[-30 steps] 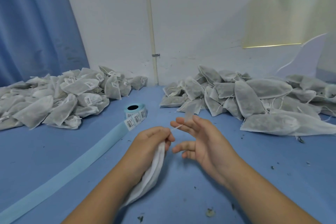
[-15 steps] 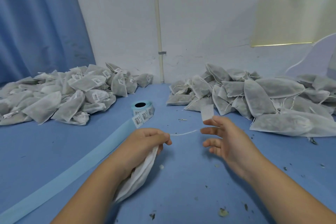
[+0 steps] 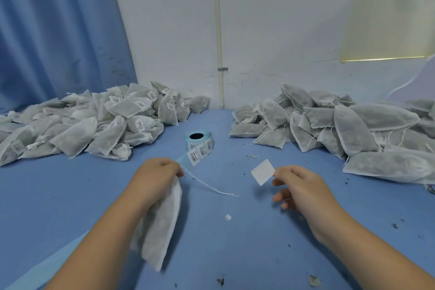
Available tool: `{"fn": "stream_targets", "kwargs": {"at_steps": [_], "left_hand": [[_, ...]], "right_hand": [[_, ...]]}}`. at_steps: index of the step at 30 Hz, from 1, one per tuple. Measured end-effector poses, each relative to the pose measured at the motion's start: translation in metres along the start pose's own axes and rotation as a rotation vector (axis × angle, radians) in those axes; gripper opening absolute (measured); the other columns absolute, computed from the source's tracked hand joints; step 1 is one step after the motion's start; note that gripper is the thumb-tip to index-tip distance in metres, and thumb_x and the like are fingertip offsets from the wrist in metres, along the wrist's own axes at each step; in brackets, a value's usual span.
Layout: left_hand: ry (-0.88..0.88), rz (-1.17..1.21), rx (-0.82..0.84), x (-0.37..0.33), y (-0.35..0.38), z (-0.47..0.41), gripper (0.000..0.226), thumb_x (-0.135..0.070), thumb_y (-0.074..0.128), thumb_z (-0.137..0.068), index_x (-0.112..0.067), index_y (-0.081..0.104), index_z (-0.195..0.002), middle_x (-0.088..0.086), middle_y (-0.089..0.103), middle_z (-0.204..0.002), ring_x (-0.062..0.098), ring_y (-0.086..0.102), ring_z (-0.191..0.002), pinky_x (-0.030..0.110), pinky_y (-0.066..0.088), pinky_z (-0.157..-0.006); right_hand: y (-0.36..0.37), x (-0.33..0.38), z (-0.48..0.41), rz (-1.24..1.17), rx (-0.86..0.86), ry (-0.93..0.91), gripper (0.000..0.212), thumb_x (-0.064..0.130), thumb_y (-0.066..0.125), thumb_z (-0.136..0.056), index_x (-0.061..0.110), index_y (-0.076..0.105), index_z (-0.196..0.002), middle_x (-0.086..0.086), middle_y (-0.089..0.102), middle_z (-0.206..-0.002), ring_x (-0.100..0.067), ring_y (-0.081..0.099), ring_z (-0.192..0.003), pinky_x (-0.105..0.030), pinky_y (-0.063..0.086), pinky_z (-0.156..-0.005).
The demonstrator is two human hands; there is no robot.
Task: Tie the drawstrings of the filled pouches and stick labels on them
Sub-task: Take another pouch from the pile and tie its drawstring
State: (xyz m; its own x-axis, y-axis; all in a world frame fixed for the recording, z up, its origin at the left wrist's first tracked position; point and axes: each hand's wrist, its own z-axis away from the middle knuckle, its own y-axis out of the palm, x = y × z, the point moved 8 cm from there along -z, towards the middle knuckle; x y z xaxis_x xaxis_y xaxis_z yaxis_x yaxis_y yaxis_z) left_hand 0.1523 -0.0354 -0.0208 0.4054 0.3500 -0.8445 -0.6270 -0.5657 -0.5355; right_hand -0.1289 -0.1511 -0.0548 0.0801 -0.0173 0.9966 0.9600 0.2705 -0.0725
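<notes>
Looking down on a blue table (image 3: pixel 70 195) that is running back to a white wall (image 3: pixel 282 19), with a blue curtain (image 3: pixel 58 30) hanging behind the far left corner.

Finding two heaps of filled pouches lying along the far edge. Taking in the labelled heap (image 3: pixel 98 125) spreading from the far left corner toward the middle, many of its pouches showing barcode stickers. Taking in the unlabelled heap (image 3: pixel 353 125) sprawling across the far right side and out past the right edge, loose strings trailing from it.

Gripping one pouch (image 3: pixel 162 226) by its gathered neck in the left hand (image 3: pixel 157 174), fingers curled tightly round it, above the near middle of the table; letting the body of the pouch hang down and tilt toward the near edge.

Holding the right hand (image 3: pixel 303 186) up just right of centre, well apart from the left, thumb and forefinger pinching the corner of a small white label (image 3: pixel 263 172), the other fingers loosely bent.

Noting a roll of labels (image 3: pixel 200 141) standing at the middle of the table between the two heaps, its pale blue backing strip (image 3: pixel 47 266) trailing toward the near left corner.

Seeing a thin drawstring (image 3: pixel 209 187) dangling free from the left fist, its loose end pointing toward the right hand without touching it.
</notes>
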Motion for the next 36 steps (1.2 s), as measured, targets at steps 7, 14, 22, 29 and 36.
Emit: {"fn": "stream_targets", "kwargs": {"at_steps": [7,14,22,29,36], "left_hand": [[-0.275,0.568,0.01,0.053,-0.027,-0.011,0.03,-0.021,0.058,-0.083,-0.017,0.074,-0.058,-0.001,0.072,-0.073,0.014,0.056,-0.044,0.023,0.043,-0.05],[-0.36,0.828,0.216,0.053,-0.005,-0.022,0.048,-0.014,0.048,-0.09,-0.014,0.06,-0.044,0.007,0.072,-0.091,0.012,0.049,-0.03,0.012,0.035,-0.035],[-0.403,0.932,0.302,0.055,0.012,-0.028,0.026,-0.016,0.049,-0.089,-0.012,0.053,-0.063,-0.001,0.045,-0.045,0.013,0.038,-0.029,0.011,0.03,-0.033],[-0.4,0.997,0.344,0.058,0.017,-0.033,0.023,-0.013,0.05,-0.086,-0.011,0.052,-0.062,0.0,0.036,-0.05,0.014,0.035,-0.031,0.013,0.03,-0.033],[-0.42,1.082,0.374,0.055,0.019,-0.03,0.028,-0.014,0.045,-0.091,-0.01,0.048,-0.064,-0.002,0.044,-0.045,0.013,0.036,-0.028,0.01,0.03,-0.032]], "right_hand": [[0.079,0.018,-0.026,0.151,0.077,-0.041,0.017,0.015,0.057,-0.084,0.001,0.066,-0.082,-0.003,0.066,-0.078,-0.015,0.06,-0.05,-0.029,0.045,-0.053],[0.156,0.046,-0.057,0.629,-0.071,-0.279,0.012,0.017,0.052,-0.08,0.012,0.054,-0.07,-0.005,0.062,-0.078,-0.023,0.054,-0.071,-0.031,0.039,-0.057],[0.197,0.049,-0.054,0.892,-0.173,-0.467,0.01,0.017,0.047,-0.087,0.01,0.054,-0.089,-0.008,0.055,-0.093,-0.026,0.043,-0.073,-0.031,0.031,-0.059],[0.221,0.038,-0.043,0.863,-0.016,-0.523,0.015,0.021,0.049,-0.088,0.013,0.062,-0.09,-0.004,0.06,-0.094,-0.025,0.054,-0.083,-0.034,0.048,-0.069],[0.219,0.035,-0.043,0.788,0.037,-0.469,0.022,0.019,0.049,-0.09,0.011,0.069,-0.094,-0.004,0.068,-0.094,-0.024,0.06,-0.088,-0.035,0.051,-0.076]]}}
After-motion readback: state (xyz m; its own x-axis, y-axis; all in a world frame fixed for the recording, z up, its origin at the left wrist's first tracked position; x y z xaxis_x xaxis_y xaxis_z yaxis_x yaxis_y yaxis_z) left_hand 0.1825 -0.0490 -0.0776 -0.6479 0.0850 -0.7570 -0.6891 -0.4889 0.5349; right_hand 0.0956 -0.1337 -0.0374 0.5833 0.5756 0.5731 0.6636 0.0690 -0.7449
